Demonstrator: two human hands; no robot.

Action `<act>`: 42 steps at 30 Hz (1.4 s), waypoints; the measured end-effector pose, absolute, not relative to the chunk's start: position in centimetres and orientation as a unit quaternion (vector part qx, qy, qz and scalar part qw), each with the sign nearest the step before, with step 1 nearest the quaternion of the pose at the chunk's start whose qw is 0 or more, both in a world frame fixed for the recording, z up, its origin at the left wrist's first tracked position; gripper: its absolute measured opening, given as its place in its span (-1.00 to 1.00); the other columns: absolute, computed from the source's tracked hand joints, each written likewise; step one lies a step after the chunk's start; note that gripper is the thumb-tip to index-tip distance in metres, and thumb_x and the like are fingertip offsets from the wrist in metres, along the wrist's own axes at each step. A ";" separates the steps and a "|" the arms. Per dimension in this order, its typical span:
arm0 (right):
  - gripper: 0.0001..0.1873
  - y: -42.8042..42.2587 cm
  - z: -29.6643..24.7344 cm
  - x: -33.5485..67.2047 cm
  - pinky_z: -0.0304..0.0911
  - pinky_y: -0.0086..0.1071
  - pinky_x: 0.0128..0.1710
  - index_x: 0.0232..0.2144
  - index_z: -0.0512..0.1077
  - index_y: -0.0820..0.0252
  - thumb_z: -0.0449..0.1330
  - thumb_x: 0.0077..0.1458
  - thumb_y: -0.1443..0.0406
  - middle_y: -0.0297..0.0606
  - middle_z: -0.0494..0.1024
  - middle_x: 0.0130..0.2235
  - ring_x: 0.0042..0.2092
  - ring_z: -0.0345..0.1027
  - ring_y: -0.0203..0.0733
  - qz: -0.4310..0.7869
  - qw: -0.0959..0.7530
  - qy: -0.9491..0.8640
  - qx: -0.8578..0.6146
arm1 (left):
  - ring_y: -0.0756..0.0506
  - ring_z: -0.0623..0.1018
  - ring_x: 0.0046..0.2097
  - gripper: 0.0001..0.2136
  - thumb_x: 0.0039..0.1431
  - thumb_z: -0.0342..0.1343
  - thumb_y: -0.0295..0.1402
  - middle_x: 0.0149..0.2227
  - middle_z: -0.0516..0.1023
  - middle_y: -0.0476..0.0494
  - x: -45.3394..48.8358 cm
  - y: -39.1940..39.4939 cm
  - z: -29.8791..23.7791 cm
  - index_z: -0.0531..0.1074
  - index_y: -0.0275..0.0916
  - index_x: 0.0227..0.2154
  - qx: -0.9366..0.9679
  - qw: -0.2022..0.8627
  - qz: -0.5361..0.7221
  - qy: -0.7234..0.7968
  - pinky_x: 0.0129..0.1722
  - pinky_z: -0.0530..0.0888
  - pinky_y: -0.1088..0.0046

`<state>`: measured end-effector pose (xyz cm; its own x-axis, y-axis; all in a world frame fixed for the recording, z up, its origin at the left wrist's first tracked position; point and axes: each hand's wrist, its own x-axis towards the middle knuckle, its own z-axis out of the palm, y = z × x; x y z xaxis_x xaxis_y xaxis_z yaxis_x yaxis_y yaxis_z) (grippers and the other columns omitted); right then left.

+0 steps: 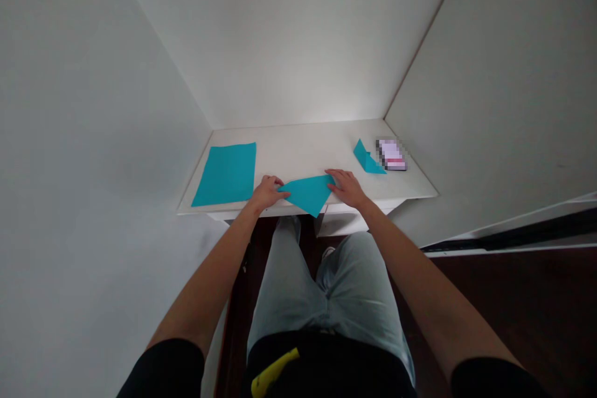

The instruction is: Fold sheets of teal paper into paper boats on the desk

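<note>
One teal sheet (308, 194) overhanging desk edge (392, 198)

On the white desk (303, 149) lies a flat turquoise paper sheet (224, 174) at the left side — at the right side, a small folded turquoise paper (367, 160) is touching or just beside a blurred pink and white object (392, 155).

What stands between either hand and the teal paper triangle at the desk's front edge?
Nothing visible does: the left hand and the right hand both touch the teal paper triangle directly, at its opposite corners.
</note>
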<state>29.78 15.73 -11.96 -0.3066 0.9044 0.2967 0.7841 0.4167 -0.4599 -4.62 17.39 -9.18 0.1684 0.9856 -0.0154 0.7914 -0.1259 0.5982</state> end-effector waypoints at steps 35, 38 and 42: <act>-0.50 10.0 -7.6 22.3 0.11 0.08 0.46 0.38 0.43 -0.08 0.00 0.53 0.10 -0.22 0.42 0.45 0.48 0.24 0.01 0.054 0.290 -0.824 -0.483 | -0.21 0.29 0.54 -0.45 0.46 0.11 -0.22 0.50 0.33 -0.23 -4.2 10.0 -10.7 0.35 -0.16 0.45 0.889 0.088 0.197 0.404 0.56 0.19 0.02; -0.35 9.2 -8.9 19.5 0.05 0.11 0.53 0.51 0.26 -0.03 0.00 0.52 -0.03 -0.17 0.29 0.52 0.55 0.12 0.04 0.083 0.222 -0.870 -0.433 | -0.21 0.31 0.53 -0.48 0.48 0.10 -0.22 0.48 0.38 -0.24 -4.2 10.2 -10.8 0.37 -0.18 0.43 0.887 0.093 0.196 0.407 0.56 0.20 0.02; -0.27 9.1 -11.5 20.6 0.03 0.15 0.55 0.54 0.22 0.14 -0.06 0.53 -0.07 -0.03 0.21 0.55 0.57 0.07 0.11 0.099 0.193 -0.860 -0.462 | -0.19 0.33 0.52 -0.51 0.52 0.05 -0.22 0.48 0.38 -0.20 -4.2 10.3 -11.2 0.38 -0.16 0.42 0.884 0.095 0.206 0.408 0.55 0.22 0.02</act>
<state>20.62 9.15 -11.53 -0.4980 0.8330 0.2413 0.7567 0.5533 -0.3482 -4.15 10.32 -11.15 0.5815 0.7614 0.2865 0.6833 -0.6483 0.3361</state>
